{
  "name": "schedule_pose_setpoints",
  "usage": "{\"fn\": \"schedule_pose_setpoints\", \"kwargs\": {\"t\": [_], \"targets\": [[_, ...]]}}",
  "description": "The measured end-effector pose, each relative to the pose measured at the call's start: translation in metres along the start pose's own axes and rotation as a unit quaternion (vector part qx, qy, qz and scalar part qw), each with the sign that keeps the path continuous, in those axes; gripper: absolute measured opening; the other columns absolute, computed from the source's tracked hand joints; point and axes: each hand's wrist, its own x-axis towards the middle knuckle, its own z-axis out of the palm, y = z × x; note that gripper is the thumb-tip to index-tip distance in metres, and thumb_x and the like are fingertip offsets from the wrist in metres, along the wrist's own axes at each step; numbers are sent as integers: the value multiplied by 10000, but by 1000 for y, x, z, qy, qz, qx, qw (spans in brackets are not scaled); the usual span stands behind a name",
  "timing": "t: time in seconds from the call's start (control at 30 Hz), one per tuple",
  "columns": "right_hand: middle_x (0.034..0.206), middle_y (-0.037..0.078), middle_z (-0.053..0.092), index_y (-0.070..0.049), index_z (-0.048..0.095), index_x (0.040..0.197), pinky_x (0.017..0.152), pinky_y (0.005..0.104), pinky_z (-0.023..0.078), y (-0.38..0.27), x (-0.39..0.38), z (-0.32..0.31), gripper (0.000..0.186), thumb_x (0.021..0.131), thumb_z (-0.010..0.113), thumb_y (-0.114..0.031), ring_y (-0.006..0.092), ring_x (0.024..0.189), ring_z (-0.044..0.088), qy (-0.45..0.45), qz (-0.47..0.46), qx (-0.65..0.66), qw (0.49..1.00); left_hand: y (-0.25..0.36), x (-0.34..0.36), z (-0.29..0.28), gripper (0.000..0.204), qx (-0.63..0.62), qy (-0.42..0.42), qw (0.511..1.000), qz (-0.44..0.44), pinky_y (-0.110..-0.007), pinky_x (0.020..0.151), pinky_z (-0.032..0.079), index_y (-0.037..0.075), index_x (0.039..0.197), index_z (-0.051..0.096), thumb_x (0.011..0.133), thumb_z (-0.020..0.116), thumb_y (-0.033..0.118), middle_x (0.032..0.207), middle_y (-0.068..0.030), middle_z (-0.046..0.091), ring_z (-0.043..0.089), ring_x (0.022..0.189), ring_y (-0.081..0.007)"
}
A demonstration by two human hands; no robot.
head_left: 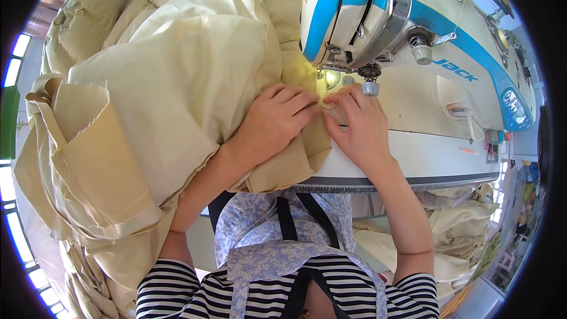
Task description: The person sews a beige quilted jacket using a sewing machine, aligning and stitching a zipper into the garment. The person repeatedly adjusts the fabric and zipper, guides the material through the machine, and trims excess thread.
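Item, left hand (277, 112): palm down, fingers bent and close together on the cloth; whether they grip or only press, I cannot tell from my remote view.

Item, right hand (360, 121): thumb and forefinger nearly meeting at the cloth's edge, a narrow gap at most; I cannot confirm a pinch.

Item, large cream-beige woven cloth (177, 71): bunched from 9 to 12 o'clock, its edge reaching the hands. I judge it soft, foldable, fairly heavy in bulk, not slippery, liable to fray at raw edges; I would hold it flat near the edge, bulk supported.

Item, white-and-blue metal sewing machine (422, 91): 2 o'clock, its head just beyond the fingertips.

Item, smooth white counter (431, 156): 3 o'clock, with a dark graduated strip (336, 188) along its front.

Item, crumpled beige fabric pile (455, 239): 4 o'clock, below the counter.

Containers: nothing I can identify surely; a pocket-like raw-edged fold (94, 147) at 9 o'clock, contents untellable.
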Motion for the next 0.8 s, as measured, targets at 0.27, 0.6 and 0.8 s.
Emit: {"fn": "schedule_pose_setpoints", "kwargs": {"t": [0.27,0.6,0.8], "targets": [[727,28,640,-101,681,824,730,396,438,10,13,2,70,849,710,-160,238,792,609,-83,78,69,991,-2,1,0,316,-8,12,1000,3,-387,943,514,69,1082,722,775,647,77,1161,-48,698,659,1112,-239],[693,37,660,-91,685,809,692,413,450,8,29,-1,105,852,697,-186,257,722,643,-132,127,54,982,0,3,0,305,-14,13,1000,-4,-385,916,529,49,1099,717,809,627,80,1144,-67,689,668,1073,-268],[846,49,692,-81,693,897,676,365,532,13,26,-5,97,868,702,-174,237,780,675,-146,134,20,980,5,3,1,331,27,6,1000,13,-395,920,530,45,1128,705,811,621,88,1149,-73,658,655,1083,-267]]}}
